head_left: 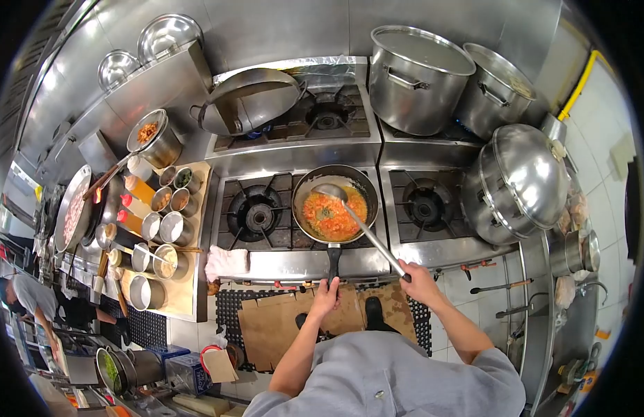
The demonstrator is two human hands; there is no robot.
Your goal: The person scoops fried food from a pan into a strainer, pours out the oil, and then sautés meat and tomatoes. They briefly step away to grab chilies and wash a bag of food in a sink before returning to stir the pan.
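Note:
A dark frying pan (304,189) sits on a front stove burner and holds orange food with green flecks (332,217). My left hand (326,297) grips the end of the pan's black handle (333,258). My right hand (418,280) holds the long handle of a steel ladle (367,227), whose bowl rests over the far side of the food.
Two large stockpots (416,76) and a domed lid (527,174) stand at the right. An empty wok (249,101) sits on a back burner. Several seasoning tins (170,226) fill a wooden board at the left, with a pink cloth (226,263) beside it. Another person (30,299) stands far left.

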